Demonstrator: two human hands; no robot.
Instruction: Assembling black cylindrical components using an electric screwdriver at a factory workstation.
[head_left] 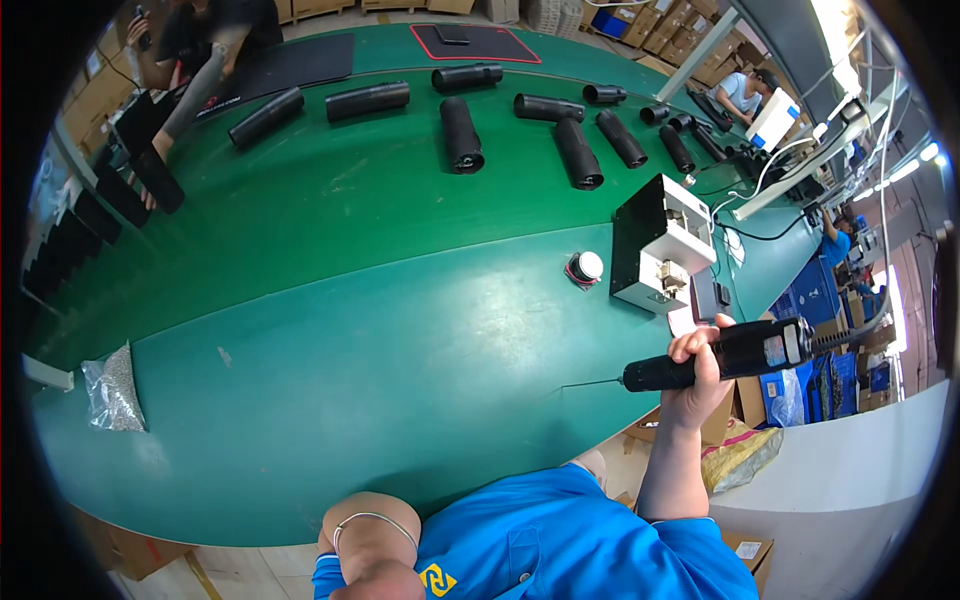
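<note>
My right hand (700, 372) is wrapped round a black electric screwdriver (750, 350), held level above the right end of the green bench. Its long thin bit (590, 384) points left over the bench top, touching nothing that I can make out. My left arm (365, 510), with a bracelet (375, 517) on it, is bent close to my body at the lower edge; the fingers of that hand do not show. Beyond the screwdriver stands a black and white boxy device (665, 245), probably a screw feeder. Beside it is a small round part (585, 268) with a white top.
Several black cylindrical housings (462, 135) lie across the far bench. A clear bag of small metal pieces (113, 390) sits at the left. One person (215, 50) works at the far left, another (745, 90) at the far right. Blue crates (805, 295) stand beyond the right edge.
</note>
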